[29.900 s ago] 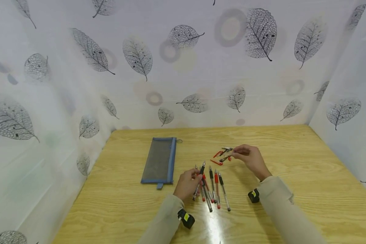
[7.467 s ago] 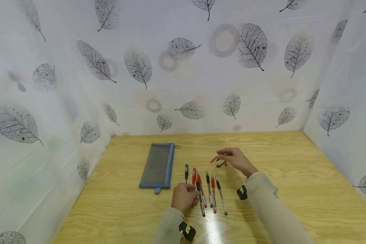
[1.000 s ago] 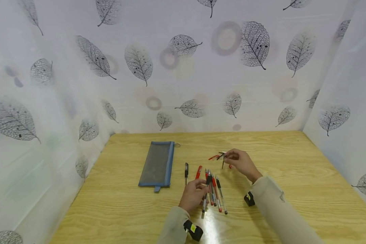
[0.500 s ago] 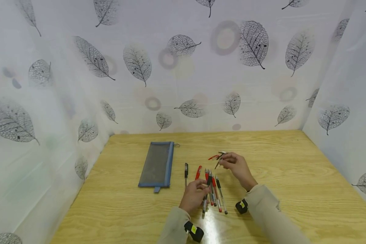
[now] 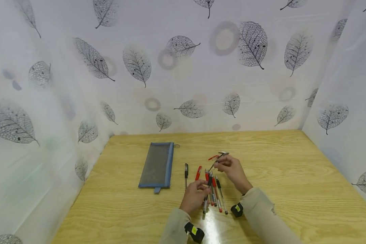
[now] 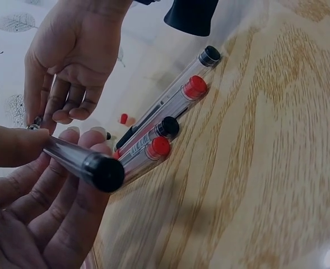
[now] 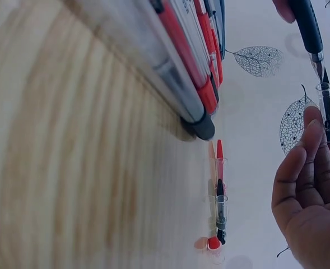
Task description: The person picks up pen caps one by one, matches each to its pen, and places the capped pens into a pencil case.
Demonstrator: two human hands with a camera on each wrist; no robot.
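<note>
- We see the left hand (image 5: 193, 196) holding a black pen (image 5: 209, 181) between thumb and curled fingers.
- The right hand (image 5: 231, 171) pinches a clear cap (image 7: 326, 112) at the pen's tip; whether the tip is inside, we cannot tell.
- More pens (image 5: 217, 195) lie just beside, on the table (image 5: 116, 210).
- We see loose caps (image 5: 214, 157) beyond, a pouch (image 5: 156, 166) further left.

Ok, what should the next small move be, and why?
I'd probably slide the cap straight onto the pen. The left grip holds the pen, and the right grip pinches the cap with its open end facing the pen's bare tip. They look roughly lined up, and the cap isn't seated yet; I can't tell whether the tip has entered.
</note>
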